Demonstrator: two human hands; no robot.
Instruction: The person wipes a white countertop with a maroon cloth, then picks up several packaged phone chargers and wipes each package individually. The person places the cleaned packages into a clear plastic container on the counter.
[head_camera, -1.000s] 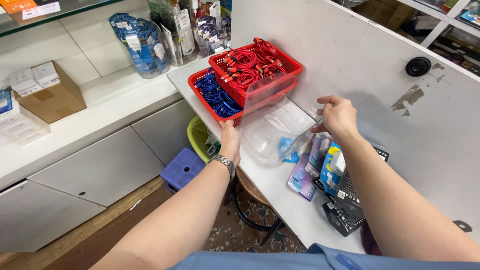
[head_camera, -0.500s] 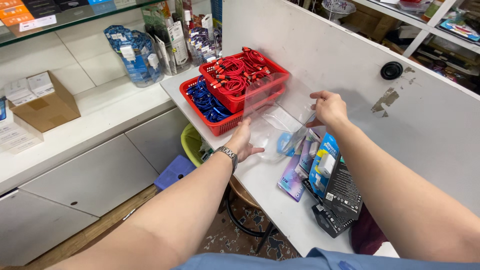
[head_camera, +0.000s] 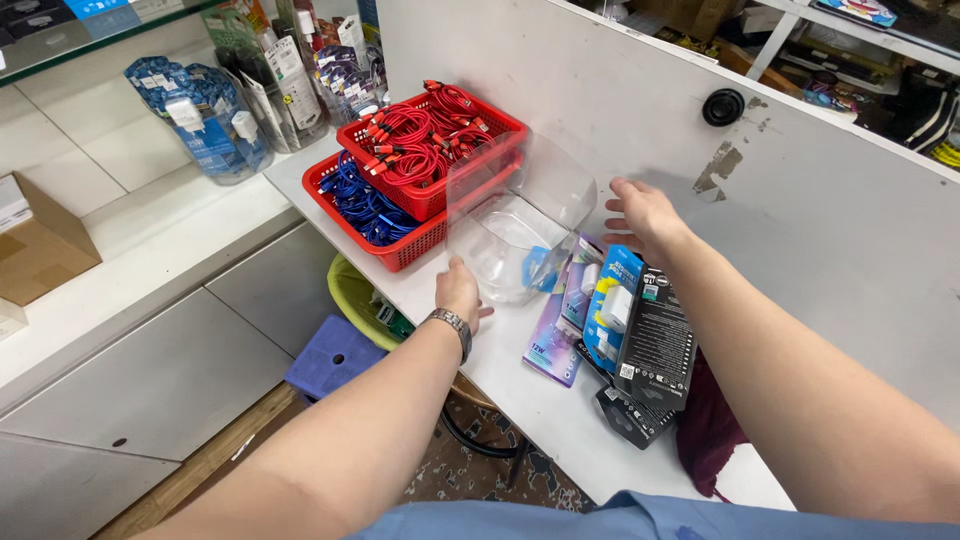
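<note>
A clear plastic box (head_camera: 515, 225) stands upright on the white counter (head_camera: 530, 400), its open side facing me. My left hand (head_camera: 460, 292) rests at its near lower edge, a metal watch on the wrist. To the box's right my right hand (head_camera: 645, 215) hovers with the fingers spread, close to the far side; I cannot tell if it touches. Behind the box, a red basket of red cables (head_camera: 430, 135) sits stacked on a red basket of blue cables (head_camera: 365, 205).
Packaged chargers and accessory cards (head_camera: 620, 320) lie on the counter right of the box. A white partition wall (head_camera: 700, 130) rises behind. Clear tubs of packaged goods (head_camera: 205, 125) stand at back left. A green bin (head_camera: 355, 295) and blue stool (head_camera: 330, 355) sit below the counter.
The clear box went from lying flat and crumpled on the counter to standing upright. Both hands have opened away from its sides.
</note>
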